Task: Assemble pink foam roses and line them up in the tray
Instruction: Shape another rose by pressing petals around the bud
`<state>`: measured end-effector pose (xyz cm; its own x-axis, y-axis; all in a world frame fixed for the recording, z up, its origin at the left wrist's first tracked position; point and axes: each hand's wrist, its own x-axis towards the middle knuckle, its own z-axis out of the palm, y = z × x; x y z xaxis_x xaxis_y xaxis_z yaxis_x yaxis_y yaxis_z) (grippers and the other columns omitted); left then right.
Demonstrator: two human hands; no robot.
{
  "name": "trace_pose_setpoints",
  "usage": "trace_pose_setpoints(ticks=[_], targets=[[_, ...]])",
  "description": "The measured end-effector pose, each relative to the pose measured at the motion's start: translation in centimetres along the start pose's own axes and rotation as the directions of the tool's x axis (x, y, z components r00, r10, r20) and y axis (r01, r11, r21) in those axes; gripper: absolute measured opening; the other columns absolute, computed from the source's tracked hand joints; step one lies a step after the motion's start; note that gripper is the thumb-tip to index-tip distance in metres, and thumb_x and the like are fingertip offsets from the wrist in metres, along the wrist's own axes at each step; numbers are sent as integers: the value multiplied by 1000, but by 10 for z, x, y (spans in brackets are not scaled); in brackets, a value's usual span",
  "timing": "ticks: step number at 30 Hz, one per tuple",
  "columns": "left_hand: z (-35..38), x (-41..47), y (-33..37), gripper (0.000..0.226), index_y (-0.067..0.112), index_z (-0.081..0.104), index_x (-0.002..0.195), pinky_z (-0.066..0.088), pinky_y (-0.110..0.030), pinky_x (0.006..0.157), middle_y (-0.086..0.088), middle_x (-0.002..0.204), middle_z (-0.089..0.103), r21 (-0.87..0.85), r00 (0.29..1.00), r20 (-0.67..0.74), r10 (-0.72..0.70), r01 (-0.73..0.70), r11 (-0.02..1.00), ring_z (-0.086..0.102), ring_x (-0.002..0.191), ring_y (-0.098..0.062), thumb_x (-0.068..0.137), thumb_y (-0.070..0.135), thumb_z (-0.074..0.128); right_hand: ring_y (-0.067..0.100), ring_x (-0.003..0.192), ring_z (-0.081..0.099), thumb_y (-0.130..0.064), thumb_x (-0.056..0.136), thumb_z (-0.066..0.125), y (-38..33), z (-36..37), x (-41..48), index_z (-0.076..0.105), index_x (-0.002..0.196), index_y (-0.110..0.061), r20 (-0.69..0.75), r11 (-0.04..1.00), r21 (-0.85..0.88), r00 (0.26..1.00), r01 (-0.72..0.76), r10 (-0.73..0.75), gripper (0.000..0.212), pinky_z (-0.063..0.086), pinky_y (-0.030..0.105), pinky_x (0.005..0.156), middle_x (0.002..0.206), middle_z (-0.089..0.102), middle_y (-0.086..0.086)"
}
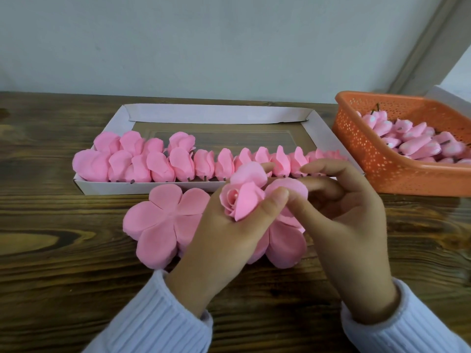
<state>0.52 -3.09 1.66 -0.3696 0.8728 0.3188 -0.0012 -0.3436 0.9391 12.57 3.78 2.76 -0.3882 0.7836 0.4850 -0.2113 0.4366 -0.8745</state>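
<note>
Rose (240, 200) lies sideways in left hand (226, 240), bud leftward.

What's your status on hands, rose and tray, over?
Both busy: left grip holds half-built pink foam rose, right grip pinches its outer petal. White cardboard tray: front row lined, second row begun at left. Nothing blocks the tray.

a rose (242, 200) is held at frame centre by the left hand (224, 240) and right hand (341, 207), below the tray (328, 131) of roses (204, 161).
</note>
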Motion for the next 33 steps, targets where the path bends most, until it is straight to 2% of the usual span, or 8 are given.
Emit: trace_pose_setpoints(ticks=[5,9,13,16,22,27,31,33], targets=[[-1,-2,0,25,26,72,95,57,-36,84,-5,91,74,68,989,124,-87,79,995,70,90,-19,78,43,65,13,70,69,-11,76,73,-2,0,0,59,98,-19,-13,998,-42,999,49,-50,27,56,29,64,78,74,-4],[0,-2,3,5,34,71,83,51,-13,70,14,74,71,71,970,231,-78,63,995,67,77,1,81,30,70,11,66,68,-18,76,77,-3,-1,2,60,98,-20,18,999,33,999,30,-31,28,55,24,63,76,74,-3],[-1,0,5,23,36,73,93,52,-15,76,15,88,73,66,973,224,-57,43,997,68,88,0,82,16,71,9,73,70,-20,77,71,-4,-3,4,60,98,-21,33,997,62,998,55,-57,24,54,21,68,81,75,-5],[-1,1,5,31,31,70,106,54,-29,90,8,103,73,86,971,224,-77,59,995,67,102,-8,79,17,71,7,80,71,-16,77,68,-5,-2,4,58,100,-17,56,991,109,995,72,-79,25,53,18,71,85,75,-5],[1,0,3,11,15,67,76,55,-35,86,-5,87,69,109,988,149,-51,35,993,67,91,-20,72,21,76,7,80,68,-11,88,57,-2,-3,2,59,97,-9,71,993,32,990,117,-119,10,51,19,72,89,72,-2],[1,-2,1,14,21,70,78,58,-44,79,-8,85,70,24,996,85,2,-4,1000,68,88,-27,70,31,74,7,72,64,-10,87,49,6,-2,6,61,88,-9,74,991,29,989,-131,128,12,50,19,63,78,69,-2],[1,-2,2,5,28,74,75,57,-27,72,6,77,72,-143,999,29,15,-11,990,70,81,-10,72,24,72,3,52,50,-6,96,52,7,-2,4,60,84,-4,220,970,23,948,-240,229,14,41,15,47,64,60,-7],[1,-1,1,11,17,72,79,57,-47,72,-17,81,70,-204,999,37,-32,39,978,68,81,-31,73,27,73,7,47,46,-8,98,49,6,1,1,59,84,1,338,952,41,901,-302,271,20,38,16,43,61,61,-2]])
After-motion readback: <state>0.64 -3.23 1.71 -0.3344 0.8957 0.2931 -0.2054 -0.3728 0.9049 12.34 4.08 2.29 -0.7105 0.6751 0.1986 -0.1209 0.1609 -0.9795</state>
